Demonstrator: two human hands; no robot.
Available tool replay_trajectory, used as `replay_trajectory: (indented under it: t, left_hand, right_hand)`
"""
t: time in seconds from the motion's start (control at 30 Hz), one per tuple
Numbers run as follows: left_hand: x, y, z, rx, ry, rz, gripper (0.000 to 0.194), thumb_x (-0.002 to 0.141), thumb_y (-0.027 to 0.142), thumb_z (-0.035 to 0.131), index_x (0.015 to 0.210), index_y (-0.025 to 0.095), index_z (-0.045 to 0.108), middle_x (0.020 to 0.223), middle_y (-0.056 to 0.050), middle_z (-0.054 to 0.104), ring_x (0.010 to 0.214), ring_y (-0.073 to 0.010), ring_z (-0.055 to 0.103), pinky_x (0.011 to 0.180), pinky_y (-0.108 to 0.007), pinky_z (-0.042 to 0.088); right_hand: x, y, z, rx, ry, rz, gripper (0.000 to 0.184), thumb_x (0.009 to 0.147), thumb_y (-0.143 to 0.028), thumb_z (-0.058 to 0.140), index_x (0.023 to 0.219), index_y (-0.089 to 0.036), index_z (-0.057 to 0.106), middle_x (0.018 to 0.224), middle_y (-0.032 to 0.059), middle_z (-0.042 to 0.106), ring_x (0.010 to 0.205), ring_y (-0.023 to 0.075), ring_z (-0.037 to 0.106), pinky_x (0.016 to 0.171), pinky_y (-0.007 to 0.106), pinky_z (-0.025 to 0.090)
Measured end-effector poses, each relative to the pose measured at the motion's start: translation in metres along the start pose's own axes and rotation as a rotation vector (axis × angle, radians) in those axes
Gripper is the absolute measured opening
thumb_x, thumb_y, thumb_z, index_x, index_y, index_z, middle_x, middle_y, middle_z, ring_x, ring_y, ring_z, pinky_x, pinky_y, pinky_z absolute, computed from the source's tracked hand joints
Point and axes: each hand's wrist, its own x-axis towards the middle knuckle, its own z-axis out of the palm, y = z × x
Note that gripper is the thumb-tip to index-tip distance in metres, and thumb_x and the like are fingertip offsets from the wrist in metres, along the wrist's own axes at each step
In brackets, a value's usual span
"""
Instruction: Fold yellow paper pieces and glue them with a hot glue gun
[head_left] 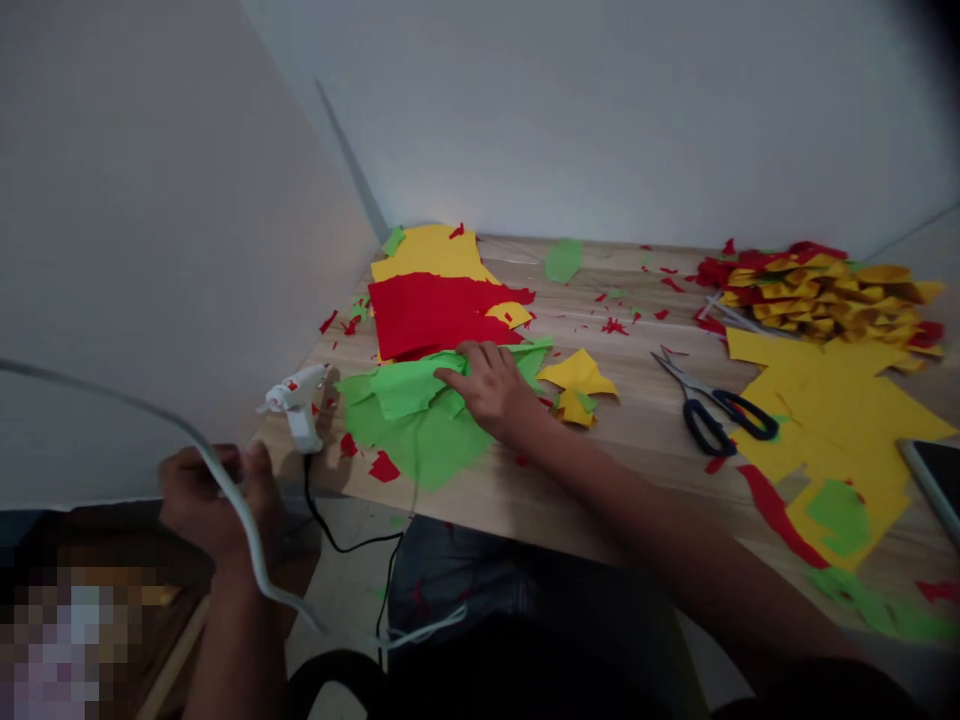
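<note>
My right hand [495, 390] is on the light green paper [427, 435] at the table's front left, its fingers bent over a folded, crumpled part and the thumb pointing left. The fingertips are partly lost in the folds. My left hand [221, 495] is off the table's left edge with its fingers curled in; a pale cable [232, 490] crosses in front of it, and what the fingers hold is hidden. Between the hands a white glue gun [300, 405] stands near the table edge. Red paper [435, 312] and yellow paper [431, 250] lie behind the green.
Dark-handled scissors [712, 405] lie open on the wooden table [622, 500]. A yellow cut piece [579, 385] sits right of my right hand. At the right are a yellow-red paper bundle [817, 290], a yellow sheet [817, 400] and a dark-screened device [937, 480]. Walls stand behind and left.
</note>
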Motion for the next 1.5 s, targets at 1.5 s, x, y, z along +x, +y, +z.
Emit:
replay_trajectory:
  t: [1.5]
  left_hand:
    - [0.016, 0.138, 0.093, -0.304, -0.443, 0.478, 0.018, 0.093, 0.039, 0.064, 0.088, 0.025, 0.075, 0.087, -0.001, 0.079, 0.083, -0.0207, 0.070, 0.095, -0.042, 0.043]
  right_hand:
    - [0.009, 0.017, -0.025, 0.631, 0.168, 0.166, 0.016, 0.089, -0.021, 0.054, 0.081, -0.017, 0.067, 0.076, 0.0038, 0.065, 0.073, 0.0156, 0.055, 0.072, 0.030, 0.040]
